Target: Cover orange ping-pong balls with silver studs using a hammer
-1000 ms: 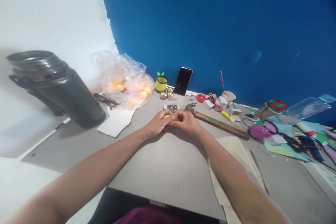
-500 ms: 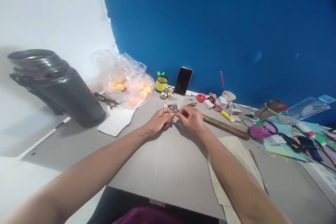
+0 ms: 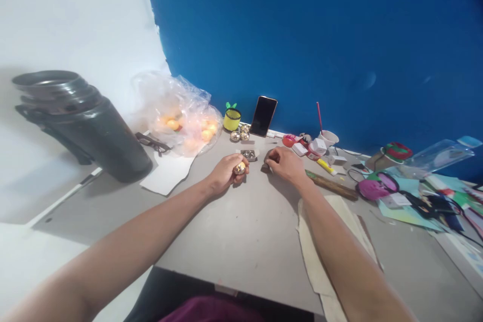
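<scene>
My left hand (image 3: pixel 225 173) wraps round a small ball (image 3: pixel 239 168) with a yellow, gold and dark spotted surface, held just above the table. To its right, my right hand (image 3: pixel 284 164) has thumb and fingertips pinched together low over the table. Whatever it pinches is too small to make out. A dark piece (image 3: pixel 265 166) by these fingertips looks like a hammer's head. The wooden handle (image 3: pixel 332 184) with a green label runs out behind my right wrist. Between and beyond the hands lies a small open box (image 3: pixel 249 155) of shiny metallic bits.
Several similar spotted balls (image 3: pixel 240 135) sit beside a yellow mesh cup (image 3: pixel 231 119) and an upright phone (image 3: pixel 263 115). On the left stand a dark flask (image 3: pixel 86 126) and a plastic bag (image 3: pixel 181 115) with orange fruit. A cream cloth (image 3: pixel 317 246) lies under my right forearm.
My hands have moved apart. The right hand has gone right, off the ball and over beside the dark piece. The ball in my left hand now shows more fully.
</scene>
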The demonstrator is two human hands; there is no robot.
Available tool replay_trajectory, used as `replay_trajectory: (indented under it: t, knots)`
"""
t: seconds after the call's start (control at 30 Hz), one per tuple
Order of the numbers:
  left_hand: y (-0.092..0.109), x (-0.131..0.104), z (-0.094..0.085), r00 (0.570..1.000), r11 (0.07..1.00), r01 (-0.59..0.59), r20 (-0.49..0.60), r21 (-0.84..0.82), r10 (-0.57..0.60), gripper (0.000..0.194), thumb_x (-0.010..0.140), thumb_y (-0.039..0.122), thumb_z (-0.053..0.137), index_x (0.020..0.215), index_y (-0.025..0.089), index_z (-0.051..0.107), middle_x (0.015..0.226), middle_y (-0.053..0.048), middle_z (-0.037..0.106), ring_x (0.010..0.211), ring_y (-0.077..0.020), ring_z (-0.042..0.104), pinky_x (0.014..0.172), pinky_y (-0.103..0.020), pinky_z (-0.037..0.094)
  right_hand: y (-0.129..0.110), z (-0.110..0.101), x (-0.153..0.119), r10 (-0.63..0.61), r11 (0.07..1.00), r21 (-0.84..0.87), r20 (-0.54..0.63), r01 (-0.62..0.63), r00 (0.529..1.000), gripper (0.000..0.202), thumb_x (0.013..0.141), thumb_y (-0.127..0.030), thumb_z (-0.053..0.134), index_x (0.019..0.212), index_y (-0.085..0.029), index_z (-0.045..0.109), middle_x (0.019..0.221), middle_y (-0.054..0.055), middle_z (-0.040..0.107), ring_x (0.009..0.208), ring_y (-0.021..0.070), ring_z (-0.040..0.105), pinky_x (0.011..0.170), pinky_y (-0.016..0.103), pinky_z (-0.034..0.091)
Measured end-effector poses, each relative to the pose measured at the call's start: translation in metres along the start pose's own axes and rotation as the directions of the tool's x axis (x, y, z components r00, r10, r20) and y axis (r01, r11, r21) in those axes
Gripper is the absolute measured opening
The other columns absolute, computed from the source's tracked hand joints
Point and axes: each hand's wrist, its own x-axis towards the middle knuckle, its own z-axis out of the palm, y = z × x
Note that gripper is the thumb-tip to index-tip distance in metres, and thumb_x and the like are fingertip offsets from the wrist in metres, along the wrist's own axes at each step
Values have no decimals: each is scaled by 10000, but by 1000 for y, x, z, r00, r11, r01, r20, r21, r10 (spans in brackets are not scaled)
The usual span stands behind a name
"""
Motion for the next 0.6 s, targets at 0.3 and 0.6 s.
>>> replay_trajectory:
  t: [0.3, 0.6]
  knots:
    - [1, -1, 1, 999, 998, -37, -9, -45, 36, 390, 843, 526, 664, 834, 147, 573, 714, -25, 598, 478, -76, 447, 450, -220, 332, 8, -3, 3, 118, 978, -172, 10, -114, 993, 215, 868, -372, 631, 997, -203, 661, 1086, 130, 704, 1049, 297, 635, 792, 362, 453]
    - [-3, -4, 5, 998, 986, -6, -57, 165, 16, 376, 657, 147, 722, 985, 196, 546, 574, 93, 499, 468, -64, 449, 514, -200, 364, 12, -4, 2, 121, 951, -300, 122, -79, 985, 261, 855, -382, 629, 1004, -180, 701, 1138, 175, 692, 1088, 334, 647, 800, 382, 488]
